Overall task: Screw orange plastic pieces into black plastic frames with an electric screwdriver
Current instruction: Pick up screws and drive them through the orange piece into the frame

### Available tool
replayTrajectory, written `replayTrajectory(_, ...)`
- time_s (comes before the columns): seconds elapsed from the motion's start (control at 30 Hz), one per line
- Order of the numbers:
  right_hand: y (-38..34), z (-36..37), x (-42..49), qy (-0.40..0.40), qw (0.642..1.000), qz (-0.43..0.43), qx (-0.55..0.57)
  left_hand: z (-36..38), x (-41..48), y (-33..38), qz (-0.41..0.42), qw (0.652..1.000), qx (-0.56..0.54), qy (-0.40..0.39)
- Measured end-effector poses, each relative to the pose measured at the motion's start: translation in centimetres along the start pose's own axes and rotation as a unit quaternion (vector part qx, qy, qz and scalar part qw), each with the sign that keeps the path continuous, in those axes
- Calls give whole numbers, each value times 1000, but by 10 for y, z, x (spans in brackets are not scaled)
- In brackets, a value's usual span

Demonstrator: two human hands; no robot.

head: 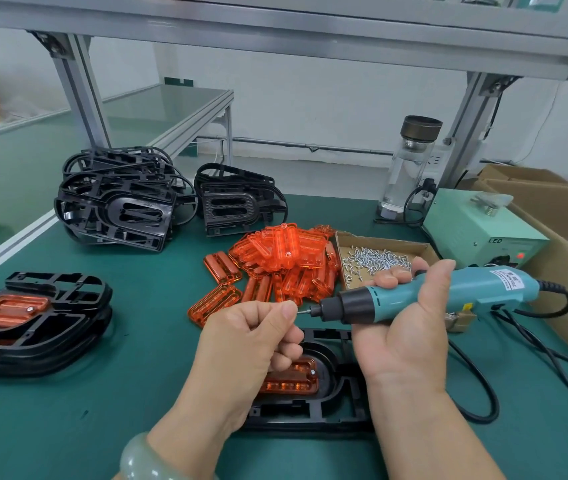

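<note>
The right hand (404,337) grasps the teal electric screwdriver (449,296) level, its bit aimed at 9 o'clock. There the left hand (251,337) pinches a tiny screw (302,310) at the tip. Directly beneath, a black frame (345,393) holding an orange piece (293,379) lies on the green tabletop (120,410). Loose orange pieces (282,258) are heaped at 12 o'clock and a cardboard screw tray (379,244) sits at 1 o'clock.

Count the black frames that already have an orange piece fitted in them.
2 plainly show: the top frame of the left stack, and the near frame on the mat, partly behind the left hand. Lower frames in that stack may hide more.
</note>
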State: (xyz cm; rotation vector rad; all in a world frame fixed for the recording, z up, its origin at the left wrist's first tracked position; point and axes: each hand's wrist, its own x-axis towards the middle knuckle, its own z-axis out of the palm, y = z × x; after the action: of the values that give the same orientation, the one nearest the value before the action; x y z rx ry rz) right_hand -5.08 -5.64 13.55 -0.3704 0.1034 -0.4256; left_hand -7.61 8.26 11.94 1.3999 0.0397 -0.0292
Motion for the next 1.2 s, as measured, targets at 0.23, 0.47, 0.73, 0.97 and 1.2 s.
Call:
replayTrajectory(0.23,1,-1,0,-2,1000,-3,-15,-1,-1,-1,31,998,47,22)
replayTrajectory(0.47,-1,0,1,3,1000,0,1,-2,-1,-1,18,999,21,-15)
replayTrajectory(0.73,-3,0,2,17,1000,-3,4,-11,3,-3,26,998,47,-13)
replayTrajectory(0.97,-1,0,1,15,1000,0,-2,-12,4,-2,39,994,99,-9)
replayTrajectory(1.2,-6,-1,1,10,999,-11,-31,-38,8,8,92,958,271,24)
